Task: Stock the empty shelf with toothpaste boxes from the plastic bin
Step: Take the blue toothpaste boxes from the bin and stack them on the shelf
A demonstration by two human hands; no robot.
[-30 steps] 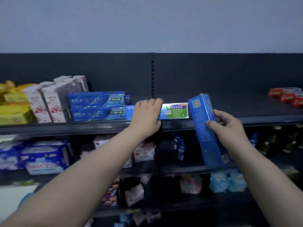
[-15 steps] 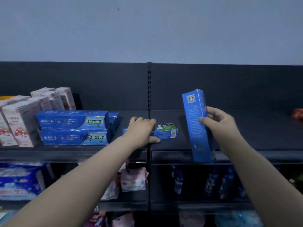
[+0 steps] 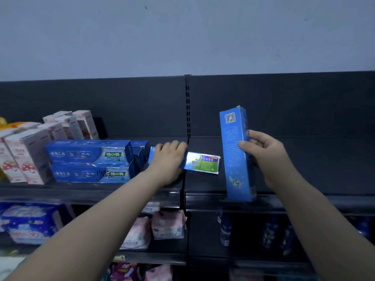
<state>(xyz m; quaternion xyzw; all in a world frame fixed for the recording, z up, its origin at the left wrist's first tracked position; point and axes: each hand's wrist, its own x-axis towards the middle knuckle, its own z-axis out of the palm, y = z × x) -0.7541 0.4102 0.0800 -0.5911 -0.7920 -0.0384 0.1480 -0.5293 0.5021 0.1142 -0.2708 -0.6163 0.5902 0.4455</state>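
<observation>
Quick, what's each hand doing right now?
Left hand: grips the lying toothpaste box.
Right hand: holds the upright blue box.

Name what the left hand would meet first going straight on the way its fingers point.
Likely the dark back panel; nothing shows between it and the left hand, though depth is unclear.

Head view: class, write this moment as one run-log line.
left hand: grips flat toothpaste box on shelf | right hand: holds upright blue box
</observation>
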